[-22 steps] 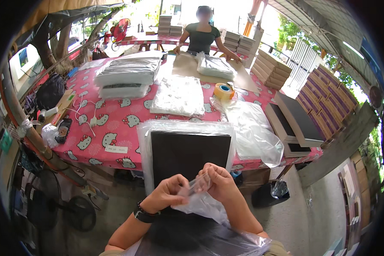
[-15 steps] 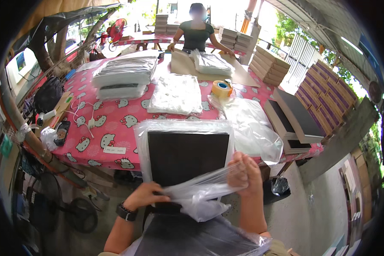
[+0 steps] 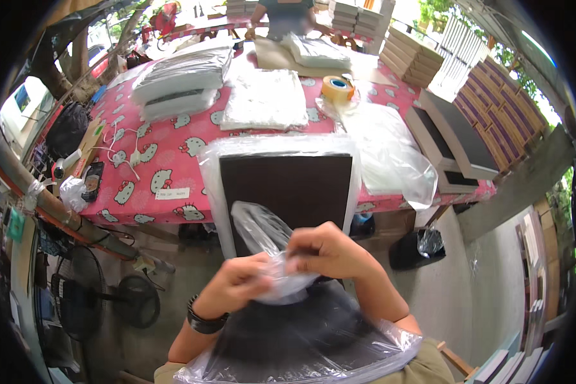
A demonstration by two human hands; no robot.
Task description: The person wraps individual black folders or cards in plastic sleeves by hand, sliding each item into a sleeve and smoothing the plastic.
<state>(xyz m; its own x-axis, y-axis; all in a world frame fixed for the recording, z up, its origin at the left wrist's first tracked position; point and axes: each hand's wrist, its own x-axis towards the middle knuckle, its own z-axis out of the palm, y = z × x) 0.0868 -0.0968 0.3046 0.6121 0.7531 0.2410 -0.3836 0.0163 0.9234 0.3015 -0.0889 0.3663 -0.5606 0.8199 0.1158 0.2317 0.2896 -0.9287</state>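
My left hand (image 3: 238, 285) and my right hand (image 3: 329, 251) meet in front of me, both pinching a crumpled clear plastic bag (image 3: 262, 237) that billows up between them. A black watch sits on my left wrist. Below my hands a dark board in clear plastic (image 3: 301, 345) lies across my lap. Just beyond them another dark board (image 3: 287, 189) lies in an open clear bag at the near edge of the pink patterned table (image 3: 166, 166).
On the table lie a pile of clear bags (image 3: 262, 99), stacked wrapped boards (image 3: 180, 80), a tape roll (image 3: 337, 88) and loose plastic (image 3: 387, 150). Dark boards (image 3: 457, 144) stack at the right. A person (image 3: 287, 16) stands at the far side. A fan (image 3: 105, 297) stands lower left.
My hands, spread apart stretching the bag half a second ago, have come back together in the middle. The camera has tipped down, nearer the table.
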